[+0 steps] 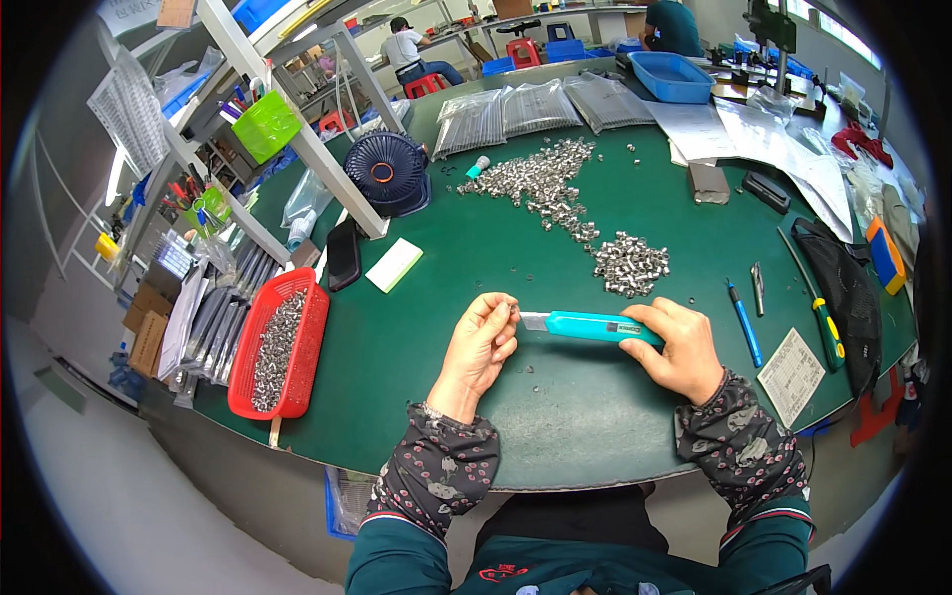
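Note:
My right hand [682, 345] is closed around the teal handle of a utility knife [585, 325], its blade out and pointing left. The blade's tip reaches the fingertips of my left hand [478, 347], which pinch a small metal ring [514, 308], mostly covered by the fingers. Beyond my hands a small heap of short silvery metal rings [632, 264] lies on the green tabletop [436, 327]. A larger spread of the same rings [540, 183] trails farther back. At the left edge, a red plastic basket [318, 342] holds many more of them.
A dark blue fan [384, 171], a black phone [343, 255] and a note pad [395, 265] sit at the left by a shelf post. To the right lie a blue pen [744, 322], a screwdriver [825, 325] and a paper card [791, 377]. Bagged tubes [535, 107] line the back.

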`<state>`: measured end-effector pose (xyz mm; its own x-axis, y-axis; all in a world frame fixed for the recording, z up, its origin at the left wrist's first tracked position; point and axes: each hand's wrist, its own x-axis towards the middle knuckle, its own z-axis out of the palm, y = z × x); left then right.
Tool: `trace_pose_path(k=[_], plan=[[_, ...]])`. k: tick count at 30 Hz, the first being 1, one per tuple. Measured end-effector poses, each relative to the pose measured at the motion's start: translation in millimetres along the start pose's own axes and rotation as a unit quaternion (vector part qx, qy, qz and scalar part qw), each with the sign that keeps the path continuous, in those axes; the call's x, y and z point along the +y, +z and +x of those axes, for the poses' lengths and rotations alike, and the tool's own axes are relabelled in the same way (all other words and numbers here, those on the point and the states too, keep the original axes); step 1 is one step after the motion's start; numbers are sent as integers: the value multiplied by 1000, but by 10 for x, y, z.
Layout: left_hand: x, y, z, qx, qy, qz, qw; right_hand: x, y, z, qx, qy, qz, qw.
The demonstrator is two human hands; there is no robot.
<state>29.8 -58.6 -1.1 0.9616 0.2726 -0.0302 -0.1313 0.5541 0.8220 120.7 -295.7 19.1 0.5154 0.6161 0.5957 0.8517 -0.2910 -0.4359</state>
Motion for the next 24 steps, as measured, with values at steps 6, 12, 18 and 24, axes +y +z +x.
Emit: trace_pose_path(k=[6, 12, 18, 24], plan=[[-33, -35, 32, -18, 26, 4, 999, 60, 68, -18, -33, 83, 115, 989], [-50, -26, 27, -37, 42, 17, 998, 26, 29, 23, -99, 166, 212, 958], [-63, -33, 29, -24, 51, 51, 997, 62, 42, 9, -121, 182, 208, 953], [-68, -66, 36, -19, 42, 51, 998, 19, 28, -6, -54, 106, 57, 991]])
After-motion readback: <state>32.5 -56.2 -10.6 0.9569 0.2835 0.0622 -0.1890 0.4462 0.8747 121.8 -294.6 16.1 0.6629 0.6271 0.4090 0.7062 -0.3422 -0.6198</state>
